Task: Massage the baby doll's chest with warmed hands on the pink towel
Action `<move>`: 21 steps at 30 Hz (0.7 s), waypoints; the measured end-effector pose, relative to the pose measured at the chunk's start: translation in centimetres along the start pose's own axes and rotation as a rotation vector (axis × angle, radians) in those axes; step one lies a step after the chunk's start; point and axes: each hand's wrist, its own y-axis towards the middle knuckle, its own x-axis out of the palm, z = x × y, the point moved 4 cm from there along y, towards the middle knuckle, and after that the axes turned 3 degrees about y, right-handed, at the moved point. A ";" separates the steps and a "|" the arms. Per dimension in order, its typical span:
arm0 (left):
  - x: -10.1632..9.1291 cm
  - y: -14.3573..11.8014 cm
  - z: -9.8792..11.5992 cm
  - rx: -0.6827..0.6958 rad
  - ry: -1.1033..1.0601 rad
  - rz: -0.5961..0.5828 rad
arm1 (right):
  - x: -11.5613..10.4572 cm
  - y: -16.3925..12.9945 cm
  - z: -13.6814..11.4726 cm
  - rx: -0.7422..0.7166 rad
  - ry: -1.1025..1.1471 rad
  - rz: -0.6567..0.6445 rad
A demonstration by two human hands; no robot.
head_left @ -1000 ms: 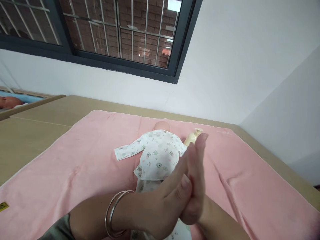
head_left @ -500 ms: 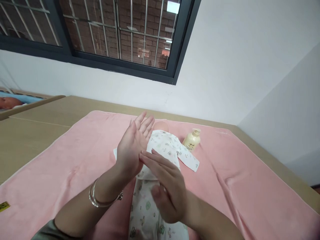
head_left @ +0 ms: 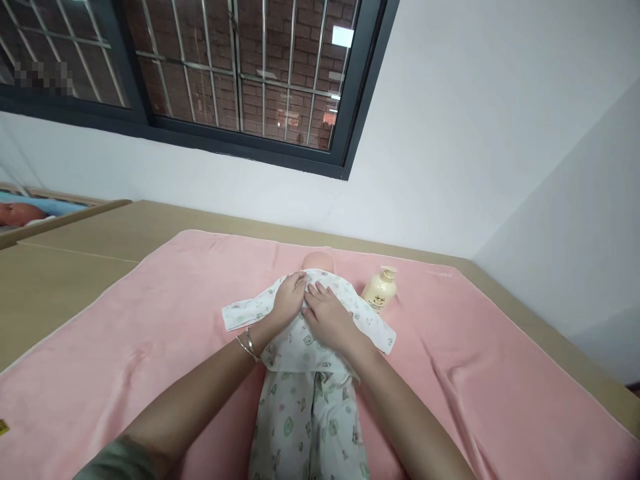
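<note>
Palms of left hand (head_left: 289,301) and right hand (head_left: 327,313) lie flat, fingers spread, on doll's (head_left: 305,347) soft printed cotton top.

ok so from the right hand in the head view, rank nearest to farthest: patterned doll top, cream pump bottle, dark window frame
1. White patterned doll top: directly under the right hand, touching.
2. Cream pump bottle: just to the hand's right on the pink towel.
3. Dark window frame: up on the far wall.

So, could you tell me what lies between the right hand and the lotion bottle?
In the head view, the doll's printed sleeve and bare pink towel separate right hand from lotion bottle.
</note>
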 end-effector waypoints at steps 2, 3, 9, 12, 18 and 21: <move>0.4 -0.3 -0.3 0.065 0.049 0.007 | 0.8 0.2 0.4 -0.020 -0.027 -0.027; 0.5 -0.4 -0.4 0.089 0.064 0.015 | 1.0 0.3 0.6 -0.026 -0.023 -0.032; 0.7 -0.6 -0.3 0.122 0.102 0.049 | 0.8 1.4 3.7 0.091 0.027 -0.010; 0.8 -0.7 -0.4 0.104 0.126 0.050 | 1.4 1.2 3.8 0.193 -0.019 0.023; 0.7 -0.8 -0.6 0.136 0.163 0.048 | 2.2 0.2 1.3 -0.046 -0.079 0.014; 0.7 -0.9 -0.5 0.173 0.185 0.053 | 1.6 0.8 3.0 0.006 0.011 -0.038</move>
